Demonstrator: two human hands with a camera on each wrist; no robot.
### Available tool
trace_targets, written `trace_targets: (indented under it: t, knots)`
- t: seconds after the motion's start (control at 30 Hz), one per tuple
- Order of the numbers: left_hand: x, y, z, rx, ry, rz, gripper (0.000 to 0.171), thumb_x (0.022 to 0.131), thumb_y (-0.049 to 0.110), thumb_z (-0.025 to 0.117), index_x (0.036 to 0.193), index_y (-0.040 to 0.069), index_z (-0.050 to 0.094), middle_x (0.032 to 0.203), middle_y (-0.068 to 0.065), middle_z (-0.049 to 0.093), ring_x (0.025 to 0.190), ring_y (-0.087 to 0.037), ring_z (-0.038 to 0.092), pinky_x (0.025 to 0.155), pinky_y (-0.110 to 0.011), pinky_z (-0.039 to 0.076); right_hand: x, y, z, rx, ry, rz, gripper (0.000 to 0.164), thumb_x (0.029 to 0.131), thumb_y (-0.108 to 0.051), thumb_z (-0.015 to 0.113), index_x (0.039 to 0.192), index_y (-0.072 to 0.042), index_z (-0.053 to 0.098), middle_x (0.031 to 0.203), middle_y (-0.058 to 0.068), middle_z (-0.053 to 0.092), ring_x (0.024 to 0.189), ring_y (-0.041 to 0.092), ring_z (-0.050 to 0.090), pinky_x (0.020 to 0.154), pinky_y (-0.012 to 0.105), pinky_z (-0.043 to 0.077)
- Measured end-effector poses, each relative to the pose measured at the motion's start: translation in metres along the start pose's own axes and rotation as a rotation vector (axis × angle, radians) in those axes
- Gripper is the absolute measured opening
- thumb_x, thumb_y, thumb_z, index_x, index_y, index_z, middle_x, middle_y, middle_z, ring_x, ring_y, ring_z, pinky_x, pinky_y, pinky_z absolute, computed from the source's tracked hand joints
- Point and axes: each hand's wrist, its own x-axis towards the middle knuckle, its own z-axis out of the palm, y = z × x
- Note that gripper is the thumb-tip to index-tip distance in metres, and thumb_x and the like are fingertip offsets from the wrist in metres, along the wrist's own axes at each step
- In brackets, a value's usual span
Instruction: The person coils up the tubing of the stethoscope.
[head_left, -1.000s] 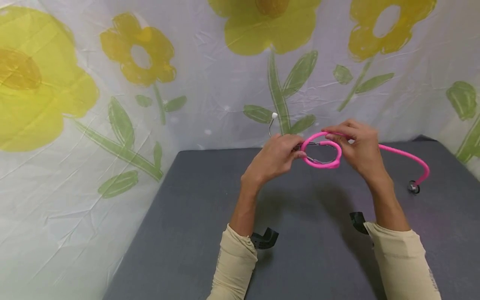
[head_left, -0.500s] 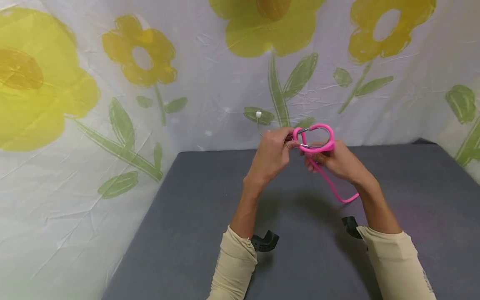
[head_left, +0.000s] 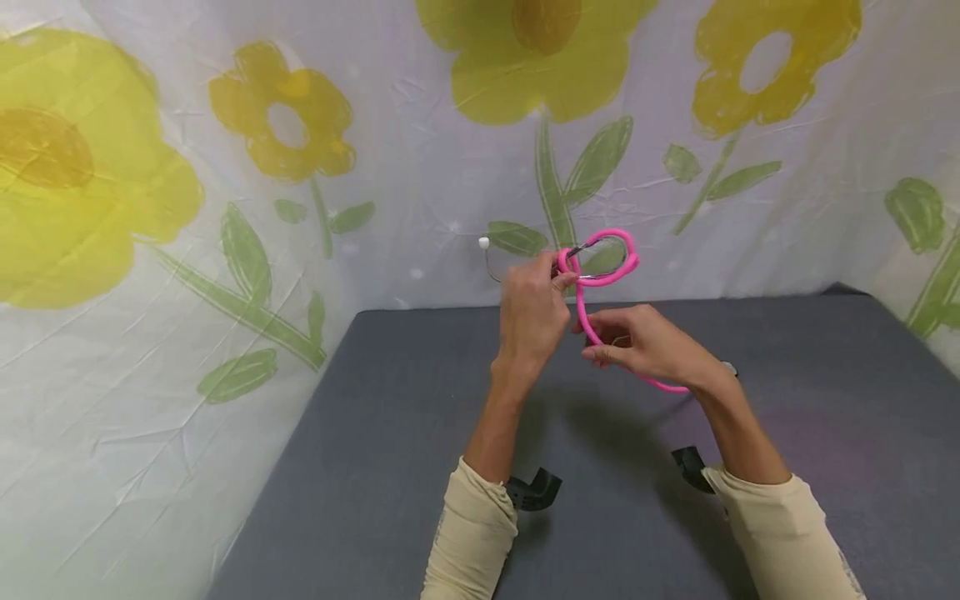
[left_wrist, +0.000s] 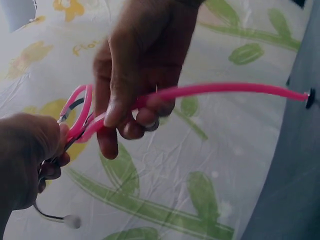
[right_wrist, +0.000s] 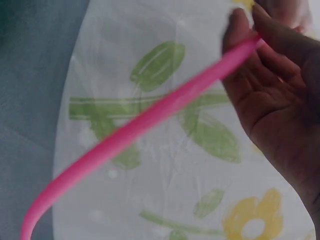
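Right hand (head_left: 654, 346) has dropped since the earlier head frame — now below the raised loop (head_left: 633, 260) of the pink stethoscope (left_wrist: 210, 90), pinching its tube (head_left: 582, 310). Left hand (head_left: 534, 312) grips the loop's left side, nearer it. Tube axis: downward, then rightward — right forearm (head_left: 750, 433) angled in from lower right.

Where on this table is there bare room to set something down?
The table has bare patches between its left edge and the left arm, and between the right arm and its right edge. A narrower one lies between the arms, where black mounts jut in. Crowded: above the far middle, where the left hand and right hand hold the stethoscope.
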Motion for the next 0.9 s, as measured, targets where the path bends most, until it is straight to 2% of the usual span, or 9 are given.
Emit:
trace_targets:
  t: [0.07,0.13,0.23,0.33,0.47,0.63,0.77,0.9]
  knots:
    - [0.000,-0.002,-0.002,0.098,0.015,0.002,0.019,0.099,0.022,0.070,0.104,0.004,0.072,0.090,-0.006,0.076,0.086,-0.021,0.072,0.076,-0.034,0.048,-0.001,-0.006,0.003,-0.067,-0.007,-0.042,0.014,0.095,-0.008,0.075,0.108,-0.002,0.073,0.079,0.002,0.071,0.071,0.008,0.066,0.068,0.024,0.056]
    - [0.001,-0.005,-0.004,0.179,0.019,0.017,0.019,0.099,0.024,0.071,0.104,0.006,0.072,0.089,-0.005,0.075,0.086,-0.020,0.071,0.073,-0.033,0.046,-0.001,-0.012,0.005,-0.136,0.023,-0.103,0.006,0.096,-0.009,0.075,0.101,-0.005,0.073,0.074,-0.004,0.066,0.067,0.005,0.061,0.065,0.023,0.052]
    - [0.001,-0.008,-0.005,0.272,-0.012,0.071,0.018,0.097,0.027,0.073,0.101,0.009,0.072,0.089,-0.003,0.074,0.088,-0.019,0.071,0.073,-0.032,0.046,-0.003,-0.020,0.004,-0.268,0.146,-0.211,0.004,0.096,-0.006,0.075,0.092,-0.007,0.072,0.069,-0.006,0.057,0.062,0.002,0.049,0.060,0.022,0.045]
    - [0.001,-0.009,-0.003,0.333,-0.079,0.143,0.018,0.096,0.029,0.074,0.097,0.011,0.070,0.089,-0.002,0.074,0.090,-0.019,0.073,0.074,-0.032,0.049,-0.009,-0.025,0.001,-0.391,0.306,-0.264,0.004,0.092,-0.003,0.078,0.094,-0.005,0.076,0.071,-0.002,0.058,0.061,0.002,0.043,0.057,0.022,0.040]
    - [-0.001,-0.006,0.001,0.317,-0.163,0.224,0.018,0.095,0.029,0.074,0.098,0.012,0.073,0.088,-0.001,0.075,0.090,-0.019,0.073,0.077,-0.033,0.051,-0.014,-0.025,-0.004,-0.509,0.504,-0.241,0.007,0.089,-0.001,0.080,0.096,0.000,0.078,0.077,0.006,0.063,0.060,0.009,0.045,0.055,0.025,0.040]
    - [-0.002,0.004,0.004,0.251,-0.228,0.316,0.017,0.093,0.028,0.077,0.102,0.014,0.077,0.090,0.000,0.076,0.089,-0.016,0.073,0.081,-0.032,0.052,-0.015,-0.018,-0.008,-0.608,0.698,-0.196,0.009,0.090,-0.002,0.078,0.094,0.006,0.076,0.081,0.013,0.064,0.064,0.024,0.057,0.056,0.038,0.048]
    - [-0.003,0.011,0.004,0.243,-0.298,0.369,0.014,0.094,0.030,0.075,0.101,0.017,0.077,0.089,0.003,0.075,0.090,-0.014,0.072,0.079,-0.030,0.049,-0.015,-0.012,-0.010,-0.642,0.782,-0.174,0.013,0.091,-0.008,0.080,0.091,0.005,0.077,0.082,0.014,0.061,0.069,0.031,0.059,0.057,0.045,0.049]
    - [-0.005,0.014,0.002,0.205,-0.362,0.383,0.014,0.095,0.030,0.074,0.101,0.018,0.077,0.093,0.004,0.075,0.090,-0.012,0.070,0.079,-0.028,0.046,-0.016,-0.008,-0.012,-0.645,0.825,-0.132,0.005,0.091,-0.003,0.078,0.090,0.002,0.079,0.080,0.013,0.063,0.066,0.030,0.059,0.051,0.040,0.042]
